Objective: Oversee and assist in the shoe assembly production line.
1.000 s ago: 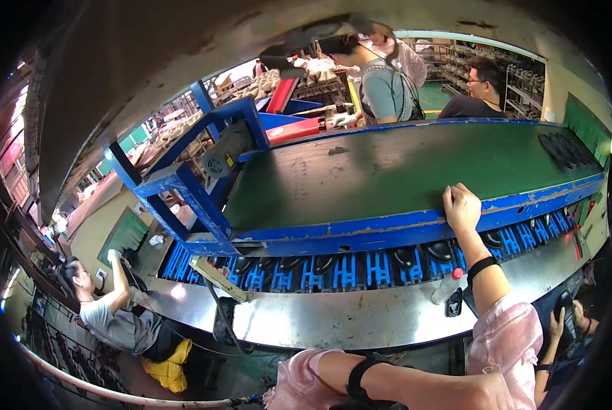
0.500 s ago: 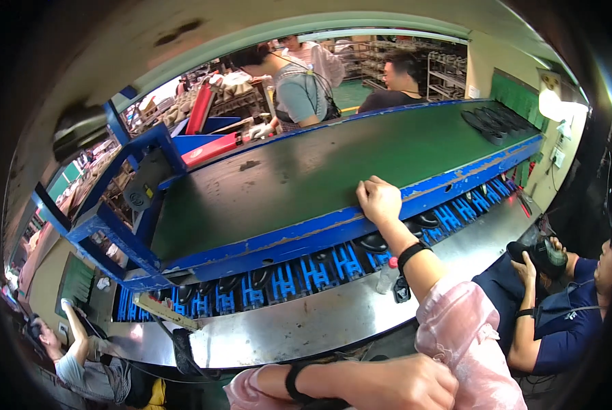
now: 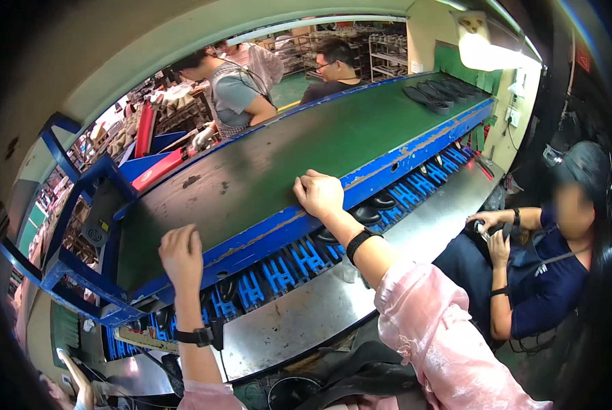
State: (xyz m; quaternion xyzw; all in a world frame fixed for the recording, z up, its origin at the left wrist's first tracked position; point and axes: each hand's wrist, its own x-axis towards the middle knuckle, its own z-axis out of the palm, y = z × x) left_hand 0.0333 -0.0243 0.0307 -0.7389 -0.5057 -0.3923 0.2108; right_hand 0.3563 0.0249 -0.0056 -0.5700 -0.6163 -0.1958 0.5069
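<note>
My right hand (image 3: 320, 193) rests at the near edge of the green conveyor belt (image 3: 265, 184), its fingers curled in and nothing visible in them. To its left, my left hand (image 3: 182, 254) is above the belt's blue metal rail (image 3: 251, 242). Its fingers are loosely bent, and I see no object in it. Several dark flat shoe soles (image 3: 434, 96) lie on the far right end of the belt. Beneath the rail, black shoes (image 3: 366, 215) sit among a row of blue brackets (image 3: 306, 258).
A steel ledge (image 3: 279, 335) runs along my side below the brackets. At my right sits a co-worker (image 3: 545, 273) in dark blue with hands on a dark item. More people (image 3: 234, 96) are beyond the belt. A blue frame (image 3: 80, 273) stands at the belt's left end.
My left hand has risen from low in front of me to the belt's near rail. My right hand stays at the belt edge. The whole view has shifted, moving the scene leftward.
</note>
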